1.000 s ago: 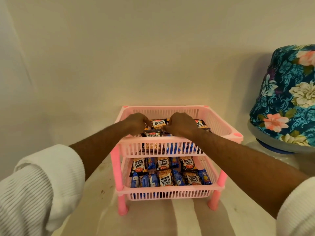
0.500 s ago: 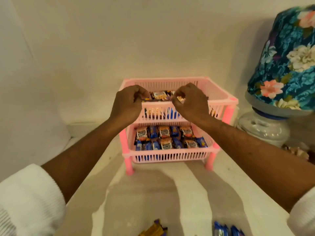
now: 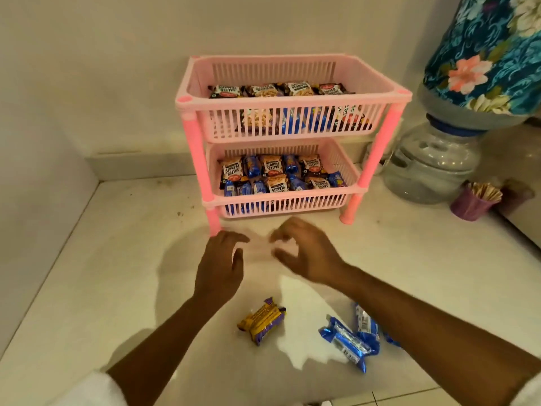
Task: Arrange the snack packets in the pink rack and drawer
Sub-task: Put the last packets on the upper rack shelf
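Hands hover empty over the tabletop in front of the rack (image 3: 292, 102): the left hand (image 3: 221, 263) is spread palm down, the right hand (image 3: 304, 253) is loosely curled with fingers apart, and neither grasps anything. Both are slightly blurred.

Going left to right, the rack stands at the back of the tabletop (image 3: 102, 273), against the wall. Its top tier (image 3: 289, 124) carries a row of peanut packets with more packets behind the slats. Its lower tier (image 3: 281, 206) looks full, peanut and blue packets lying in two rows.

Most of the job therefore appears done. What seems left lies loose near the front edge: a yellow packet (image 3: 262, 320) below the left hand, then a small heap of blue packets (image 3: 351, 339) by the right forearm. No drawer is visible.

The yellow packet lies flat, its long axis diagonal, one end toward the rack and rightward, the other toward the front left. The blue packets overlap, the nearest running diagonally from back left to front right. To the right stand a water jug (image 3: 430, 168) and a purple cup (image 3: 471, 205).
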`<state>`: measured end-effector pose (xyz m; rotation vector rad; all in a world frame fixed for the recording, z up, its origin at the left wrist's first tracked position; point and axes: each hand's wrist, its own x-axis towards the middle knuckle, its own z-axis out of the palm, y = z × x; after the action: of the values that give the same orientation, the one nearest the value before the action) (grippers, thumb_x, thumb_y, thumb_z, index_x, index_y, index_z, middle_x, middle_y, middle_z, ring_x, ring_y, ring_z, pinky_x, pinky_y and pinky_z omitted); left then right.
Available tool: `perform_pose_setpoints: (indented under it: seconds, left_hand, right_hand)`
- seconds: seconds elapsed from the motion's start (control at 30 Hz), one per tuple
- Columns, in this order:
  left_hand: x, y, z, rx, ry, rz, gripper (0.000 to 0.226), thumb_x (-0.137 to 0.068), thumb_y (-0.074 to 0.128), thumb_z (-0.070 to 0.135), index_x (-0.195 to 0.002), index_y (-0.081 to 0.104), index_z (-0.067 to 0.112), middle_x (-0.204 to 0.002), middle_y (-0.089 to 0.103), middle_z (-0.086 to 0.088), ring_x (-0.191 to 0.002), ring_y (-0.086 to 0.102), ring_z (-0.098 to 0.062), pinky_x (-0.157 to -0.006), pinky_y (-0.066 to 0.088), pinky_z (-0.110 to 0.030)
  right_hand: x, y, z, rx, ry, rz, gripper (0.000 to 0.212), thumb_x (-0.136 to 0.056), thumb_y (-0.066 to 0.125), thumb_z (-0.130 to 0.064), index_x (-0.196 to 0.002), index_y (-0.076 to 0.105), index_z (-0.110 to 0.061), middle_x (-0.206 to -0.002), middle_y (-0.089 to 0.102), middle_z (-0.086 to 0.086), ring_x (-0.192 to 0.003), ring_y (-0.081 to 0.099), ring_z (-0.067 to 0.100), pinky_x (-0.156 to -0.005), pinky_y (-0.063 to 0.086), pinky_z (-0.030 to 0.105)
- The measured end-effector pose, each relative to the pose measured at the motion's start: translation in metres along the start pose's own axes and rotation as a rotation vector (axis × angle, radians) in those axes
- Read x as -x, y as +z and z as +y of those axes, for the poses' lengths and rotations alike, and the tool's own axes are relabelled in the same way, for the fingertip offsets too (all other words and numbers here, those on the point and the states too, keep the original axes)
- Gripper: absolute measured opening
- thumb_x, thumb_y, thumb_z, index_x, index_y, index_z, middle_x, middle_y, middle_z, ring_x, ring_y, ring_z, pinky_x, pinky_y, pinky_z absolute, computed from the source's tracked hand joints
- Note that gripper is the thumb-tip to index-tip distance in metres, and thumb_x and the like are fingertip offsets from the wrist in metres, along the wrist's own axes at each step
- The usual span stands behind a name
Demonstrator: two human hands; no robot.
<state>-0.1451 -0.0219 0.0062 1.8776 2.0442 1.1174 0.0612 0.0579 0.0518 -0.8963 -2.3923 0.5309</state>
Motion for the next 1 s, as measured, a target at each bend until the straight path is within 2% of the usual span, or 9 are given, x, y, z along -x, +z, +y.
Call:
perform_pose_setpoints:
  seconds: [0.1, 0.17, 0.27, 0.37, 0.47, 0.63, 0.8, 0.93, 1.0]
  left_hand:
    - [0.028, 0.018, -0.042, -0.115, -0.153, -0.133, 0.037, -0.094, 0.058, 0.020, -0.131, 0.054, 0.018, -0.135, 0.054, -0.003, -0.126, 0.049, -0.024, -0.105, 0.044, -0.037]
    - [0.042, 0.022, -0.069, -0.214, -0.251, -0.221, 0.052, -0.097, 0.053, 0.031, -0.145, 0.043, 0.014, -0.150, 0.043, -0.007, -0.141, 0.037, -0.026, -0.116, 0.033, -0.039]
    - [0.063, 0.023, -0.100, -0.362, -0.266, -0.307, 0.064, -0.100, 0.042, 0.044, -0.154, 0.027, 0.014, -0.162, 0.025, -0.005, -0.151, 0.019, -0.023, -0.123, 0.018, -0.039]
    - [0.073, 0.022, -0.110, -0.457, -0.204, -0.317, 0.065, -0.099, 0.026, 0.050, -0.155, 0.027, 0.017, -0.163, 0.022, -0.002, -0.152, 0.017, -0.023, -0.123, 0.016, -0.041]
    - [0.073, 0.021, -0.111, -0.461, -0.196, -0.330, 0.071, -0.094, 0.015, 0.053, -0.155, 0.027, 0.018, -0.163, 0.021, -0.001, -0.152, 0.016, -0.023, -0.123, 0.016, -0.042]
    - [0.070, 0.023, -0.110, -0.441, -0.225, -0.334, 0.063, -0.099, 0.033, 0.047, -0.155, 0.027, 0.020, -0.163, 0.021, 0.000, -0.151, 0.017, -0.023, -0.122, 0.014, -0.042]
    - [0.053, 0.017, -0.116, -0.451, -0.247, -0.391, 0.067, -0.095, 0.036, 0.056, -0.153, 0.024, 0.025, -0.164, 0.016, 0.003, -0.151, 0.013, -0.019, -0.123, 0.011, -0.039]
    - [0.043, 0.013, -0.122, -0.450, -0.273, -0.473, 0.079, -0.093, 0.033, 0.063, -0.157, 0.007, 0.026, -0.166, -0.005, 0.002, -0.153, -0.003, -0.020, -0.123, 0.004, -0.040]
    - [0.041, 0.011, -0.124, -0.444, -0.283, -0.498, 0.082, -0.093, 0.032, 0.065, -0.158, 0.002, 0.026, -0.166, -0.011, 0.002, -0.153, -0.008, -0.020, -0.123, 0.001, -0.041]
  right_hand:
    - [0.035, 0.038, 0.003, -0.045, -0.008, -0.357, 0.039, -0.083, 0.077, -0.035, -0.120, 0.068, -0.027, -0.118, 0.061, -0.006, -0.105, 0.060, 0.011, -0.089, 0.052, 0.034]
    - [0.050, 0.059, 0.005, -0.016, 0.022, -0.511, 0.053, -0.081, 0.078, -0.040, -0.131, 0.061, -0.031, -0.129, 0.057, -0.008, -0.117, 0.056, 0.011, -0.096, 0.048, 0.029]
    - [0.064, 0.078, 0.011, -0.013, 0.064, -0.602, 0.075, -0.076, 0.082, -0.052, -0.140, 0.052, -0.029, -0.138, 0.053, -0.009, -0.125, 0.050, 0.012, -0.102, 0.043, 0.026]
    - [0.070, 0.088, 0.017, 0.002, 0.088, -0.613, 0.079, -0.074, 0.083, -0.049, -0.142, 0.049, -0.029, -0.138, 0.052, -0.008, -0.126, 0.047, 0.014, -0.103, 0.042, 0.028]
    - [0.070, 0.093, 0.018, -0.004, 0.096, -0.561, 0.067, -0.071, 0.086, -0.042, -0.130, 0.057, -0.029, -0.125, 0.058, -0.012, -0.113, 0.054, 0.013, -0.093, 0.046, 0.031]
    - [0.053, 0.073, 0.009, -0.136, 0.139, -0.383, 0.057, -0.066, 0.086, -0.056, -0.112, 0.060, -0.032, -0.105, 0.062, -0.017, -0.091, 0.063, 0.005, -0.080, 0.053, 0.036]
    - [-0.009, 0.009, -0.023, -0.126, 0.013, -0.112, 0.060, -0.068, 0.080, -0.066, -0.111, 0.064, -0.027, -0.104, 0.054, -0.011, -0.092, 0.058, 0.008, -0.070, 0.053, 0.028]
    - [-0.071, -0.053, -0.061, -0.132, -0.019, 0.132, 0.062, -0.072, 0.076, -0.064, -0.114, 0.064, -0.020, -0.105, 0.058, -0.002, -0.092, 0.061, 0.014, -0.073, 0.057, 0.040]
    - [-0.101, -0.081, -0.079, -0.177, -0.014, 0.262, 0.059, -0.074, 0.075, -0.061, -0.114, 0.062, -0.020, -0.104, 0.063, 0.000, -0.091, 0.064, 0.014, -0.073, 0.059, 0.041]
